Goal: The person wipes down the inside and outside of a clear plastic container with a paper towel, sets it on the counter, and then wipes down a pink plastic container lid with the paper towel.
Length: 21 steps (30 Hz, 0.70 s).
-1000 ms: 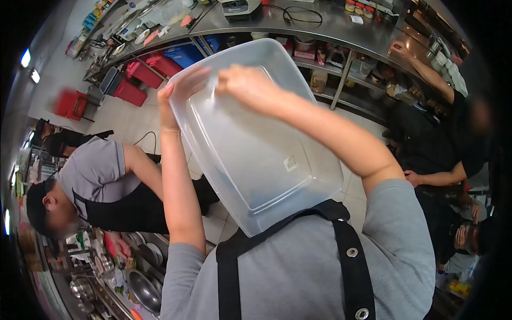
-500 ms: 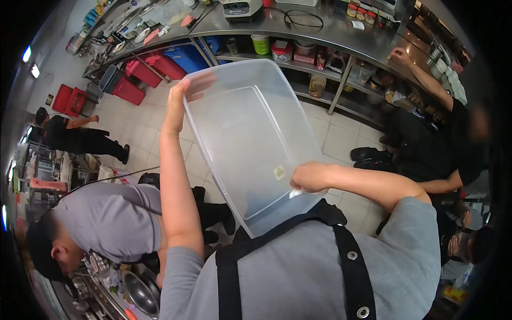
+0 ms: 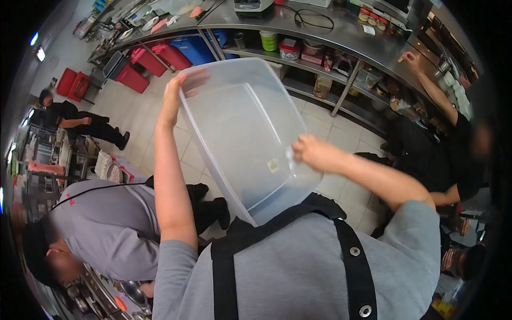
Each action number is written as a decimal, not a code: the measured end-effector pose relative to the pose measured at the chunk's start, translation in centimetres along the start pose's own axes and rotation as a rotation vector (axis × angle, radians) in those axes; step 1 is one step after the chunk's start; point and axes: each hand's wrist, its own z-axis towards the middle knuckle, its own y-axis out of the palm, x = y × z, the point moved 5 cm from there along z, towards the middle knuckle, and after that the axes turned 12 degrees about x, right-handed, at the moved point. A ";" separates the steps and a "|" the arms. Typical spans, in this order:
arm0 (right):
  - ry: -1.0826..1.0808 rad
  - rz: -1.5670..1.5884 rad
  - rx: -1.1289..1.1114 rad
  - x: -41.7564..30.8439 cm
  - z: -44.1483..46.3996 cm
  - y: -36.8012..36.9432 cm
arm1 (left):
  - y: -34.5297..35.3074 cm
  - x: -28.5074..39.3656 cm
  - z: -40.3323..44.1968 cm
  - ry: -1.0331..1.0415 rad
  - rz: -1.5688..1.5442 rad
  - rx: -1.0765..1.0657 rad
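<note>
Right hand [image 3: 318, 154]: was closed on a small white wad [image 3: 290, 155], blurred.
White wad: sat just right of the pale square sticker [image 3: 273, 166]; contact was unclear.
Translucent rectangular plastic tub [image 3: 229, 122]: lay leftward of the right hand, long axis slanting from far left toward the chest.
Left hand [image 3: 172, 98]: gripped its far-left corner, farther from the wad.

Pale tiled floor [image 3: 148, 136], steel counter [image 3: 346, 40]

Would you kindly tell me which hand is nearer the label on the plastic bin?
The right hand, just beside the label; the left hand holds the bin near its far corner.
</note>
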 end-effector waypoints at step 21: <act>0.504 1.606 -0.019 7.5 19.5 -4.5 | -13.5 -10.0 5.1 -0.266 -0.030 0.190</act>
